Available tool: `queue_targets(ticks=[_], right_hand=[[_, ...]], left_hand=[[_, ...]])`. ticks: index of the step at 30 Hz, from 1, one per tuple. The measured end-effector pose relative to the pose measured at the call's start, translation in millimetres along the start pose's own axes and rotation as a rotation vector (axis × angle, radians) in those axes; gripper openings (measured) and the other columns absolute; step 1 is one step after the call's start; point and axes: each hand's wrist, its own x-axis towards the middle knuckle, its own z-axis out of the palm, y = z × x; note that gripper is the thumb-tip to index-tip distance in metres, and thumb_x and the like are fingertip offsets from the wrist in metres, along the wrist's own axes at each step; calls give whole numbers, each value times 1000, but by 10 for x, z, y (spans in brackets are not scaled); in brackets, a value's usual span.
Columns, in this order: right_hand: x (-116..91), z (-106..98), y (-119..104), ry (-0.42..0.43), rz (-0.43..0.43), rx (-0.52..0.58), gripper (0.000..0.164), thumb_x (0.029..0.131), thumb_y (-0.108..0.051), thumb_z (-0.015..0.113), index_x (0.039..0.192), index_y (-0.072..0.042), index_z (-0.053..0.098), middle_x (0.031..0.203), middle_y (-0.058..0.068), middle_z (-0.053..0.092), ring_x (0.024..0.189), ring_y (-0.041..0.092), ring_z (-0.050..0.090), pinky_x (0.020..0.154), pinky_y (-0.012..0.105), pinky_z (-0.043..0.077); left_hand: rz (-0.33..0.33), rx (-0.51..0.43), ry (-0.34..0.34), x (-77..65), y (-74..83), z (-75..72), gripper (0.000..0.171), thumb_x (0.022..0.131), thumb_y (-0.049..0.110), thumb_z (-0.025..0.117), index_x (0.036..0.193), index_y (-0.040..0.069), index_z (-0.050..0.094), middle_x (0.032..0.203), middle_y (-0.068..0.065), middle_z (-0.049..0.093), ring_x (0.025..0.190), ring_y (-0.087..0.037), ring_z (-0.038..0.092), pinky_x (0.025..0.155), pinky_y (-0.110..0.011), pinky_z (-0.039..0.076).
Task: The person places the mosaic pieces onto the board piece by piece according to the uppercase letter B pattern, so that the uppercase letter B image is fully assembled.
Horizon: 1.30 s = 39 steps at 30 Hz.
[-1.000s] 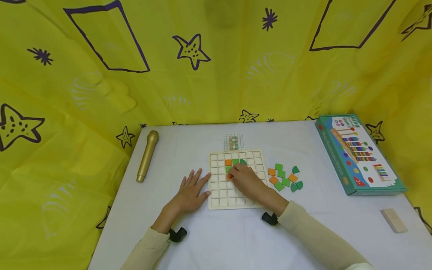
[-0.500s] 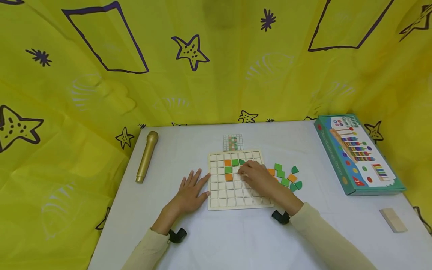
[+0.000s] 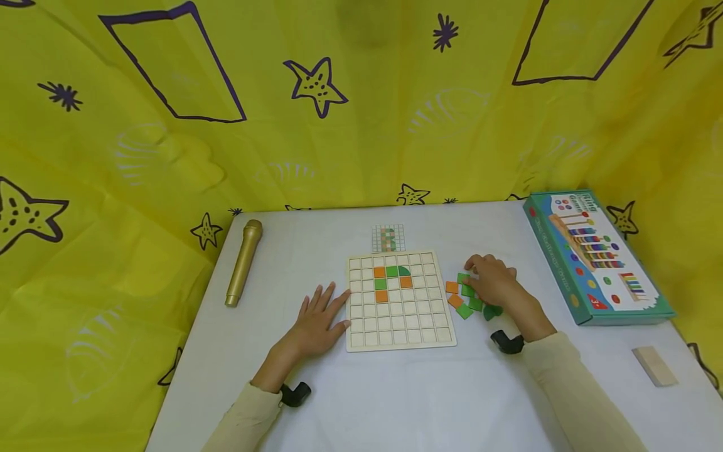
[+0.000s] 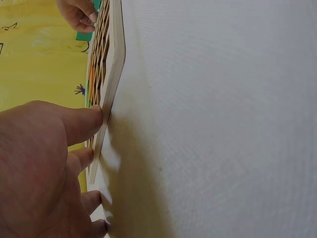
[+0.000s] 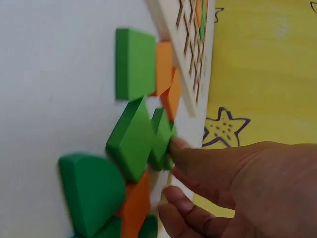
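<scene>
A wooden grid board [image 3: 399, 339] lies on the table. Set in its cells are orange squares [image 3: 381, 296], green squares [image 3: 392, 271] and a dark green quarter-round tile [image 3: 403, 270]. My left hand [image 3: 319, 324] rests at the board's left edge, fingers spread; in the left wrist view thumb and fingertips touch the wooden rim [image 4: 115, 64]. Over the loose tiles on the right is my right hand [image 3: 497, 282]. In the right wrist view its thumb is at a green square tile [image 5: 159, 139], the other fingers bent and apart from the thumb. I see nothing gripped between them.
Behind the board lies a small pattern card [image 3: 388, 238]. A gold microphone [image 3: 245, 263] is at the left, a green game box [image 3: 599, 257] at the right, and a small wooden block [image 3: 654, 366] nearer the front. A yellow curtain [image 3: 361, 144] hangs behind the table.
My right hand has left the board and moved right to the loose tiles. An orange square now shows in the cell below the quarter-round tile. The left hand has stayed put.
</scene>
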Motion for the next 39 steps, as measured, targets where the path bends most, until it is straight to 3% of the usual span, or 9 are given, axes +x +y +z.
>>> queue_targets(ticks=[6, 12, 16, 21, 25, 34, 39], right_hand=[[93, 11, 107, -18, 44, 37, 30, 101, -20, 61, 123, 0, 55, 115, 23, 55, 106, 41, 52, 82, 59, 30], [96, -20, 112, -31, 20, 87, 39, 97, -25, 68, 121, 2, 55, 115, 23, 53, 107, 41, 52, 83, 62, 29], [103, -18, 108, -19, -5, 106, 35, 98, -23, 67, 120, 2, 56, 114, 23, 53, 105, 39, 52, 83, 61, 30], [124, 13, 148, -27, -19, 167, 33, 101, -20, 62, 125, 2, 57, 118, 23, 51, 108, 39, 51, 94, 58, 39], [116, 54, 190, -48, -27, 218, 33, 100, -16, 61, 128, 2, 58, 123, 24, 49, 112, 40, 51, 96, 56, 44], [157, 170, 209, 58, -145, 152, 31, 100, -6, 60, 130, 4, 57, 122, 23, 51, 109, 37, 53, 97, 54, 44], [191, 185, 149, 69, -157, 145, 31, 101, -5, 59, 130, 4, 57, 120, 23, 51, 108, 37, 53, 94, 53, 45]], left_hand=[[-1, -11, 4, -5, 3, -3, 62, 103, 46, 48, 159, 26, 29, 166, -12, 11, 150, -37, 2, 116, -59, 2], [-1, -9, 6, -5, -7, 3, 62, 103, 46, 48, 159, 26, 30, 166, -12, 11, 151, -37, 1, 116, -60, 2], [-4, -1, 1, -8, -13, -1, 63, 104, 46, 47, 160, 25, 29, 166, -12, 11, 150, -37, 2, 116, -60, 3], [4, -10, 5, -10, -7, -12, 62, 103, 46, 48, 159, 25, 30, 166, -13, 12, 150, -38, 3, 116, -61, 4], [0, -14, -2, -16, -9, 0, 63, 103, 47, 47, 159, 26, 29, 166, -12, 11, 150, -37, 2, 116, -60, 3], [-3, -24, -5, -17, -8, -14, 63, 103, 48, 47, 160, 27, 28, 166, -11, 10, 150, -37, 2, 116, -60, 3], [6, -25, -4, -8, -21, -9, 63, 104, 49, 46, 160, 26, 28, 166, -11, 10, 150, -37, 1, 116, -61, 3]])
